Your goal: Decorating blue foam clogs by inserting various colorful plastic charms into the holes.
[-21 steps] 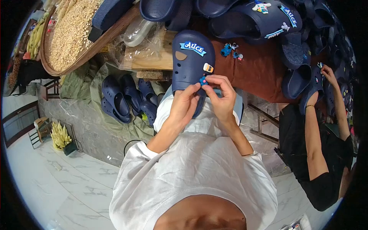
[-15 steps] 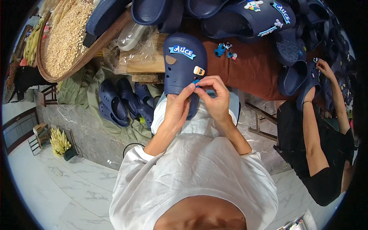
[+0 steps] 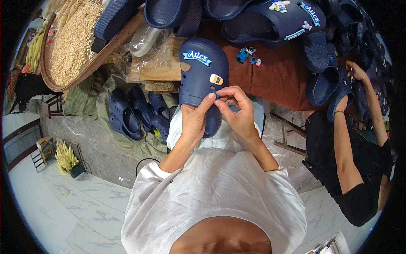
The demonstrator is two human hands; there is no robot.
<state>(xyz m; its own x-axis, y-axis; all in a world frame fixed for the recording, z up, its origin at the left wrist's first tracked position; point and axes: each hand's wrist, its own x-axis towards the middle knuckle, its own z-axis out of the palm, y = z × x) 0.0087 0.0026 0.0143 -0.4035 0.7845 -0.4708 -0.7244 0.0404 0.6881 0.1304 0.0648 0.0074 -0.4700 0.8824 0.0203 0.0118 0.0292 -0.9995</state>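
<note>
A navy foam clog [image 3: 198,89] lies toe-away over my lap, with a name-plate charm [image 3: 197,57] near the toe and a white-and-orange cup-shaped charm [image 3: 216,79] on its right side. My left hand [image 3: 193,125] is closed on the clog's opening, its thumb on top and its other fingers mostly hidden. My right hand [image 3: 239,112] is closed in a pinch on a small blue shoe charm [image 3: 216,95] at the clog's right edge, below the cup charm. The two thumbs come close together there; the charm is largely covered by fingertips.
Several loose charms [image 3: 248,56] lie on the brown cloth [image 3: 270,78] ahead. Finished-looking clogs [image 3: 270,23] crowd the far side. A basket of grain [image 3: 69,51] stands at the far left, and clogs [image 3: 125,118] rest below it. At right, another person's hand [image 3: 357,71] is near a clog.
The clog has turned slightly, its toe shifting a little, and the blue charm now shows less between my fingers. The other person's raised hand has moved slightly away from their clog.
</note>
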